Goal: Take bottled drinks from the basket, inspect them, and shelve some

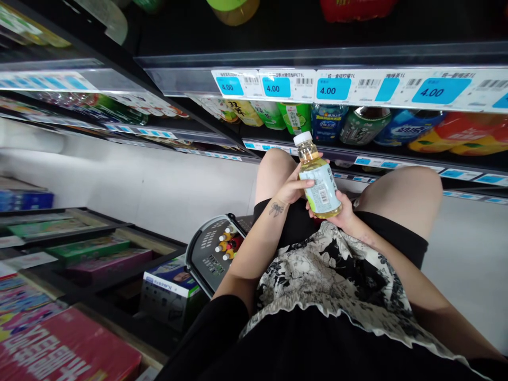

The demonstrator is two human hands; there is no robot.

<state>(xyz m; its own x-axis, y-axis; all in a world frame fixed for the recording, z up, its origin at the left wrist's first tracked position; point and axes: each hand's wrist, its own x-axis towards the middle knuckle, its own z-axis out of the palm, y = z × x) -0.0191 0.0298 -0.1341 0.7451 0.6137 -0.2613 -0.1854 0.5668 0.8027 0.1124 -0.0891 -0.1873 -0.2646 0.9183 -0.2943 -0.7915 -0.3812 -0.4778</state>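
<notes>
A clear drink bottle (322,189) with a white cap, pale blue label and yellowish liquid is held tilted above my lap. My left hand (292,186) grips its left side, with the thumb lying across the label. Under the base and along the lower right side, my right hand (343,212) supports it. A barcode on the label faces up towards me. Some fingers of both hands are hidden behind the bottle.
Ahead is a drinks shelf (278,53) with price tags; several large bottles (359,126) stand on its lower level. A grey basket (206,254) holding small bottles (227,246) is beside my left leg. Boxed goods (170,288) fill a display at the lower left.
</notes>
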